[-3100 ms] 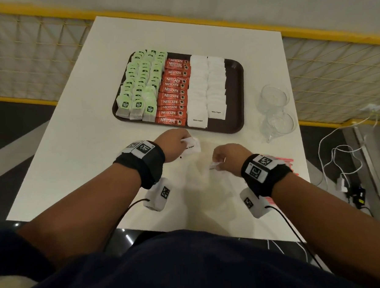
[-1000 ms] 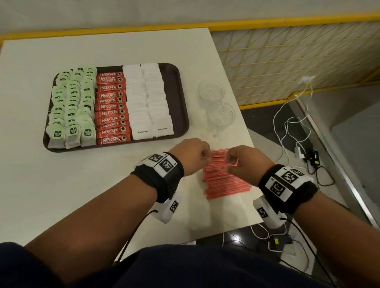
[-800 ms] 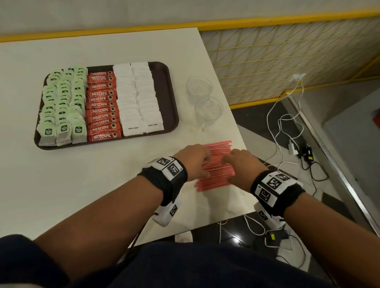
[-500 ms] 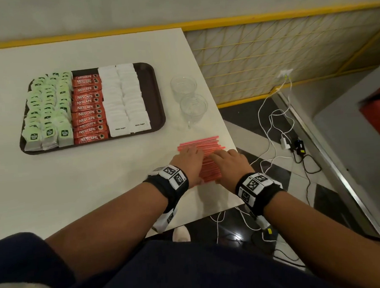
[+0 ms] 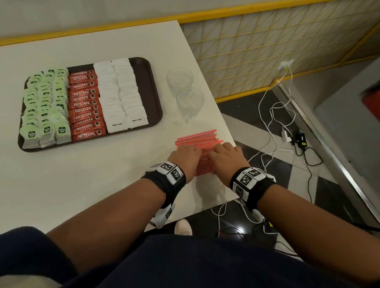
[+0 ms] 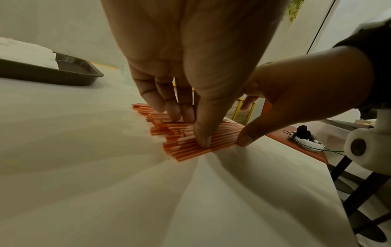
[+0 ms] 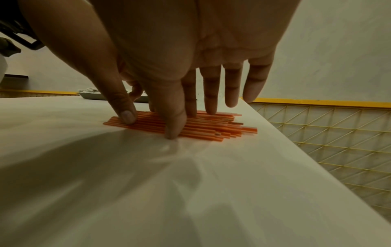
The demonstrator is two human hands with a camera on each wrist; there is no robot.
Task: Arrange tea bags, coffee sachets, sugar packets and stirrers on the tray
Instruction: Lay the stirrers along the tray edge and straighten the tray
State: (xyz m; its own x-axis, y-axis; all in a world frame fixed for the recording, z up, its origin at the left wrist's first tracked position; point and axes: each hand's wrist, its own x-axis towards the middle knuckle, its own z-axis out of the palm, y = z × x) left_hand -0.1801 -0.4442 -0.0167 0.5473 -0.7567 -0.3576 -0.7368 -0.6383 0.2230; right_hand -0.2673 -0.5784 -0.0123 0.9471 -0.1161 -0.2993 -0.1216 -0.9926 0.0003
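Note:
A dark brown tray (image 5: 153, 97) holds rows of green tea bags (image 5: 46, 107), red coffee sachets (image 5: 85, 105) and white sugar packets (image 5: 120, 92). A flat pile of red stirrers (image 5: 197, 139) lies on the white table near its right edge, in front of the tray. My left hand (image 5: 186, 155) presses its fingertips and thumb on the pile's left part (image 6: 186, 150). My right hand (image 5: 226, 155) rests on the right part, fingers straight, thumb at the near edge of the stirrers (image 7: 211, 130). Neither hand lifts a stirrer.
Two clear glass cups (image 5: 179, 80) (image 5: 190, 101) stand between the tray and the table's right edge (image 5: 225, 124), just behind the stirrers. Beyond that edge are a yellow mesh railing (image 5: 268, 51) and white cables (image 5: 271, 117) on the floor.
Both hands left the sugar packets and came right to the stirrers. Over the last second they went from curled above the pile to pressing down on it.

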